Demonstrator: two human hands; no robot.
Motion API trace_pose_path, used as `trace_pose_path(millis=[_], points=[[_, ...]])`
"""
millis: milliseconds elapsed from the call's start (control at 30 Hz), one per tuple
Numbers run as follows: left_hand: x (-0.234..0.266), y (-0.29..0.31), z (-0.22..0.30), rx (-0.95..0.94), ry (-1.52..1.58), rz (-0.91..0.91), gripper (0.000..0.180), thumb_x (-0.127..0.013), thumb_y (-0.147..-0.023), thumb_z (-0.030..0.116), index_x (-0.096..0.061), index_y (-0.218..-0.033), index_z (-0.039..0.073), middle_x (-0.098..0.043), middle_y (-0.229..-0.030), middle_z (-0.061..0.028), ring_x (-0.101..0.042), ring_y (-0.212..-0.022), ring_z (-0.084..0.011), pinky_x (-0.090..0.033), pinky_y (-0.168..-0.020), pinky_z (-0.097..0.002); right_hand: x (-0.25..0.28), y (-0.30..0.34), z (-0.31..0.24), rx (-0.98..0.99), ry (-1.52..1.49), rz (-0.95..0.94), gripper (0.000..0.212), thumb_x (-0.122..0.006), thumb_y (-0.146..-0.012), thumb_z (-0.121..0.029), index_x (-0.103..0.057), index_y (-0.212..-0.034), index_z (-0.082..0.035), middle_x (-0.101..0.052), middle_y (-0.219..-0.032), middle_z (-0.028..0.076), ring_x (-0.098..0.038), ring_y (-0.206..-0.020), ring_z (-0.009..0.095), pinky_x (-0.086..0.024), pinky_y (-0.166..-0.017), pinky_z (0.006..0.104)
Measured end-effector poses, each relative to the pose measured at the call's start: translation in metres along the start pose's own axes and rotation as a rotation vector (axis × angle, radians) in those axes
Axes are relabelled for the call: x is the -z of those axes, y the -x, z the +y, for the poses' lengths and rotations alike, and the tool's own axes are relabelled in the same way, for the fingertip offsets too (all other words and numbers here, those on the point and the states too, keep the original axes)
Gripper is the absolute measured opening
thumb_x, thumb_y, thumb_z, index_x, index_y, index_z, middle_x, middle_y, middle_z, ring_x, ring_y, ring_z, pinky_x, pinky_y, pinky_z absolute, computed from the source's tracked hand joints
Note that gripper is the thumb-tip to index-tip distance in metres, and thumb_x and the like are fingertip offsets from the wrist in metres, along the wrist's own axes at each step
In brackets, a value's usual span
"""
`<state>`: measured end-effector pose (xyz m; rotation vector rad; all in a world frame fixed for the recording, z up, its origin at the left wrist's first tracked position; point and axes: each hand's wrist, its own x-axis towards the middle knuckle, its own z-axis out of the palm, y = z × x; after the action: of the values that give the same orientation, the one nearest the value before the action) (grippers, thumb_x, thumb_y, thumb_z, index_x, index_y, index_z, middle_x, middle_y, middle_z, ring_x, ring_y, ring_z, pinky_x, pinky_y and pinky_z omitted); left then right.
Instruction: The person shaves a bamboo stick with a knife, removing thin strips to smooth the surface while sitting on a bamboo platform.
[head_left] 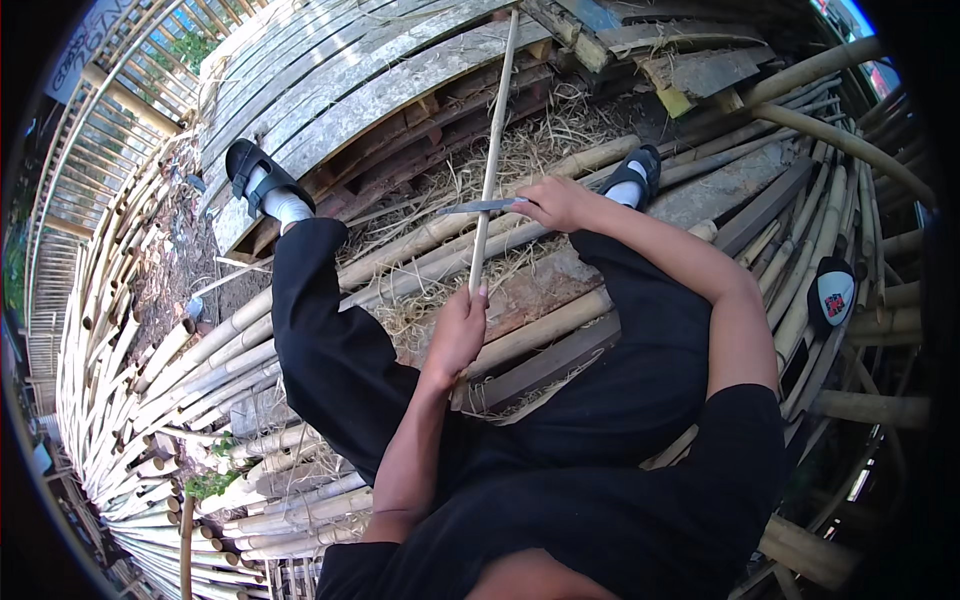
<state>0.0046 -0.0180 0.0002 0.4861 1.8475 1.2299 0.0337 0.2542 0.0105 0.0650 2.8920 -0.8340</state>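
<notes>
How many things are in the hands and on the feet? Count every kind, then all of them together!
Pale strip, in the left hand: 1
Knife, in the right hand: 1
Dark sandals: 2
White socks: 2
Total: 6

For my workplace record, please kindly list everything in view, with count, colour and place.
Bamboo strip: one, pale tan, centre
Knife: one, grey, across strip
Wooden platform: one, weathered grey, top
Planks: several, brown, upper right
Shavings: many, yellowish, below platform
Bamboo poles: many, tan, left, centre, right
Fence: one, tan, upper left
Plants: few, green, left
Cap-like item: one, black and white, right
Sandals: two, black, either side of strip
Socks: two, white, inside sandals
Shirt, trousers: one each, black, lower centre
Left hand: one, bare, gripping strip
Right hand: one, bare, holding knife
</notes>
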Motion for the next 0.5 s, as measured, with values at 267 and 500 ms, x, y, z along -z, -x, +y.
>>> trace_pose_path(millis=[267, 500], points=[[0.002, 0.008, 0.023, 0.002, -0.167, 0.019, 0.037, -0.042, -0.100, 0.029, -0.051, -0.087, -0.005, -0.051, -0.064, -0.0178, -0.051, -0.059, -0.0274, -0.041, -0.060, -0.0430, 0.035, -0.022, 0.055, -0.213, 0.198, 0.214, 0.060, -0.040, -0.095, -0.055, -0.063, -0.077, -0.002, -0.063, -0.075, 0.023, -0.061, -0.077, 0.044, -0.049, -0.070, 0.0505], [0.006, -0.001, -0.007, -0.026, -0.093, 0.064, 0.030, -0.043, -0.101, 0.030, -0.046, -0.082, 0.006, -0.038, -0.054, 0.0051, -0.034, -0.042, -0.0058, -0.029, -0.037, -0.0263, -0.004, -0.014, 0.002, -0.086, 0.038, 0.067, 0.059, -0.040, -0.096, -0.052, -0.063, -0.078, -0.001, -0.062, -0.072, 0.026, -0.061, -0.075, 0.045, -0.048, -0.068, 0.0521]])
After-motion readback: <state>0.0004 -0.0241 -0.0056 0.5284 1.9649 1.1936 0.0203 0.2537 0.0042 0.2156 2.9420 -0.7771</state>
